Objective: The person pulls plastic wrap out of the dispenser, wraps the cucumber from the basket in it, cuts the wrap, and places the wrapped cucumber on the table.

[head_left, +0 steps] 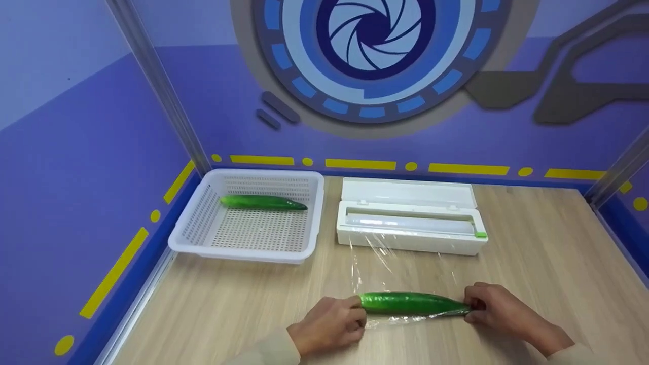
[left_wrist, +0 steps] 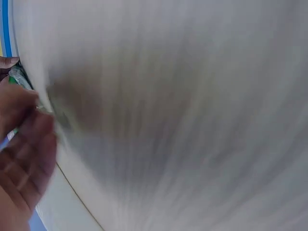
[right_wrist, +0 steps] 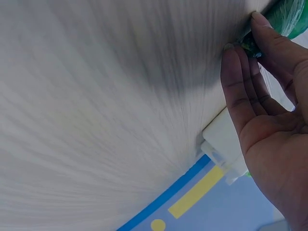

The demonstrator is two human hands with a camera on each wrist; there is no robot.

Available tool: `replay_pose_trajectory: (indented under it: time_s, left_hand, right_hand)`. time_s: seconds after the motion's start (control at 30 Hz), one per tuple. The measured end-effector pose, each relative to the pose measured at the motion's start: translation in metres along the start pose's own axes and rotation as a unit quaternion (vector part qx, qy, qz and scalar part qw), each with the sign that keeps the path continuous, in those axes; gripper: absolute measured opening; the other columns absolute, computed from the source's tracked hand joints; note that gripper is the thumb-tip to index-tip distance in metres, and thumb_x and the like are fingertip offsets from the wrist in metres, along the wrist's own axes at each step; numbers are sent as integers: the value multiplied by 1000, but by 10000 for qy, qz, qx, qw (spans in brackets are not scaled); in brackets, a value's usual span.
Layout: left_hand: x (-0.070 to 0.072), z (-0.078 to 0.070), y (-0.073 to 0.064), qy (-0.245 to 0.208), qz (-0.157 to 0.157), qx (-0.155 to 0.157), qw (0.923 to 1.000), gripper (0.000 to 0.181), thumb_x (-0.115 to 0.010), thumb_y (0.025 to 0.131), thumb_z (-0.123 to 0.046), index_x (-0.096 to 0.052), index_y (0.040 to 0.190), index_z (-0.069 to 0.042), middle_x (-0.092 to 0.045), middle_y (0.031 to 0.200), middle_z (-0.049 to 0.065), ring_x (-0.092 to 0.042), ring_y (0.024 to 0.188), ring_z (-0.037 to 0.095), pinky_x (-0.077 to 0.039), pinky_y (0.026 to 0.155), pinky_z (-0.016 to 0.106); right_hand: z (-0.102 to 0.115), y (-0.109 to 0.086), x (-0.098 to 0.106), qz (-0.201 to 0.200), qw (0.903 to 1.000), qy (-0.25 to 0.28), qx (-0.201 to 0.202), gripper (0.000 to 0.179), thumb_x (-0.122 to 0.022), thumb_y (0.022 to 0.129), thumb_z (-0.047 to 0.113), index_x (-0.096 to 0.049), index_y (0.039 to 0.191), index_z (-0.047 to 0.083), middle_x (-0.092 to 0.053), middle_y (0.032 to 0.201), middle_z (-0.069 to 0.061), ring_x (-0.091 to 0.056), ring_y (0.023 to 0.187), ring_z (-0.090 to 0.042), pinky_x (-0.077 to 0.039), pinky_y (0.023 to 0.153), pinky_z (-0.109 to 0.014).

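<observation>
A green cucumber (head_left: 408,303) lies crosswise near the table's front, with clear cling film (head_left: 400,320) around its near side. At its paler left end, my left hand (head_left: 329,322) has curled fingers holding on; that hand (left_wrist: 29,149) is blurred in the left wrist view. The dark right tip is pinched between thumb and fingers of my right hand (head_left: 499,309), as the right wrist view also shows. From the cucumber the film stretches back to a roll (head_left: 410,223) inside a white dispenser box (head_left: 405,243), whose lid (head_left: 408,192) stands raised.
A white perforated basket (head_left: 246,256) stands at the back left, with another cucumber (head_left: 263,202) inside. A green slider (head_left: 480,234) sits at the dispenser's right end. Blue and purple panels (head_left: 385,144) border the wooden table (head_left: 547,243) at the back and sides.
</observation>
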State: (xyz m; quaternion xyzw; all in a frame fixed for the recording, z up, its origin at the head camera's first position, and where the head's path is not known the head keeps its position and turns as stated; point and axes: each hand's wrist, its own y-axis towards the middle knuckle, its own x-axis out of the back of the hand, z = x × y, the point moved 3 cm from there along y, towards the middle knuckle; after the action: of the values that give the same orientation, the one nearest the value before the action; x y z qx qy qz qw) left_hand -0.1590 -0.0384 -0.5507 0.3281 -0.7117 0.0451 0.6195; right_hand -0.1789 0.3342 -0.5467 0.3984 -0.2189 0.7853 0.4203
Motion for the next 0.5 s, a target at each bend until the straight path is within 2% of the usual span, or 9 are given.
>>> replay_pose_trajectory:
  time_s: [0.07, 0.17, 0.3, 0.37, 0.5]
  left_hand:
    - [2, -1, -2, -427, -283, -21, 9987, 16, -82, 83, -9, -68, 85, -16, -62, 89, -8, -46, 69, -6, -36, 60, 7]
    - [5, 0, -2, -1229, -608, 133, 9905, 20, -79, 81, 2, -64, 86, -12, -63, 87, -5, -50, 75, -7, -41, 68, 4]
    - [3, 1, -1, -1893, -730, 557, 9776, 21, -77, 82, 5, -64, 89, -8, -68, 86, -2, -58, 80, -5, -48, 73, 7]
    - [1, 0, 0, -1991, -671, 736, 9749, 22, -82, 84, 2, -65, 95, -7, -69, 90, 0, -61, 82, -3, -49, 73, 8]
    - [-2, -1, 2, -1777, -651, 1155, 9751, 31, -89, 85, -8, -68, 108, -7, -69, 95, -2, -61, 83, -3, -49, 74, 9]
  right_hand:
    - [0, 0, 0, 5, 10000, -9, -9, 26, -90, 83, 10, -66, 88, 18, -55, 84, 13, -49, 74, -1, -43, 60, -25]
    - [0, 0, 1, 46, 10000, -9, -74, 25, -89, 84, 10, -66, 88, 19, -55, 84, 13, -48, 74, -1, -43, 61, -25]
    - [0, 1, 1, 73, 9999, 9, -98, 24, -88, 84, 10, -66, 89, 18, -55, 84, 12, -49, 75, -1, -43, 61, -25]
    - [0, 1, 0, 86, 9999, 16, -97, 24, -88, 85, 10, -66, 89, 18, -55, 84, 13, -49, 75, -1, -43, 61, -25]
    - [0, 1, 0, 126, 9999, 31, -101, 24, -88, 85, 9, -66, 89, 18, -55, 85, 12, -49, 75, -1, -43, 61, -25]
